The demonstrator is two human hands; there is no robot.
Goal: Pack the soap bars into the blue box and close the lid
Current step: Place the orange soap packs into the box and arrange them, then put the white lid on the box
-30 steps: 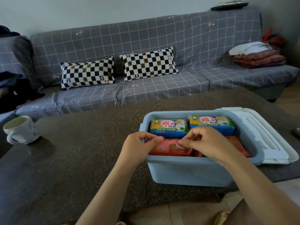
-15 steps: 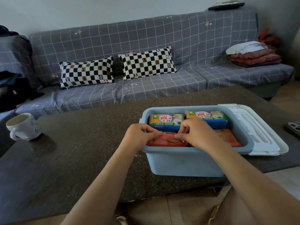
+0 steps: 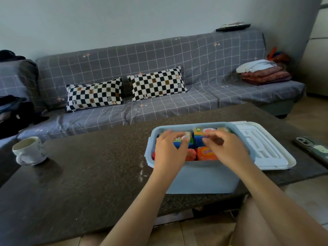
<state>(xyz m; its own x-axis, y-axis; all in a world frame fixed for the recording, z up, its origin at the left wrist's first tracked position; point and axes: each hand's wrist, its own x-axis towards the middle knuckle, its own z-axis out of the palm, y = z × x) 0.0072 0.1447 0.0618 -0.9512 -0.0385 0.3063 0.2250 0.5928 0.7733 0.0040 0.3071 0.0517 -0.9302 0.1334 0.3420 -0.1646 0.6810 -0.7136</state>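
Left hand (image 3: 170, 148): spread flat, palm down, over the left half of the box contents; fingers splayed, holding nothing. Reads as pressing or levelling the top layer.
Right hand (image 3: 225, 148): likewise flat and open over the right half, fingertips toward the far bars; gripping nothing that shows.
Blue box (image 3: 200, 176): pale blue plastic tub, on the dark speckled table (image 3: 88, 174) near its front edge, open.
Soap bars (image 3: 206, 153): wrapped; far row yellow-and-blue packs, near row orange-red packs, snug side by side, tops about level with the rim. None seen outside the box.
Lid (image 3: 266, 150): white, ribbed, lying flat just beside the box's right wall. Likely parked there within reach.
Judgement: packing looks done; settling the bars so the lid will seat. Closing not yet begun.
Bystanders: mug (image 3: 29, 150) far left; phone (image 3: 312, 146) far right.
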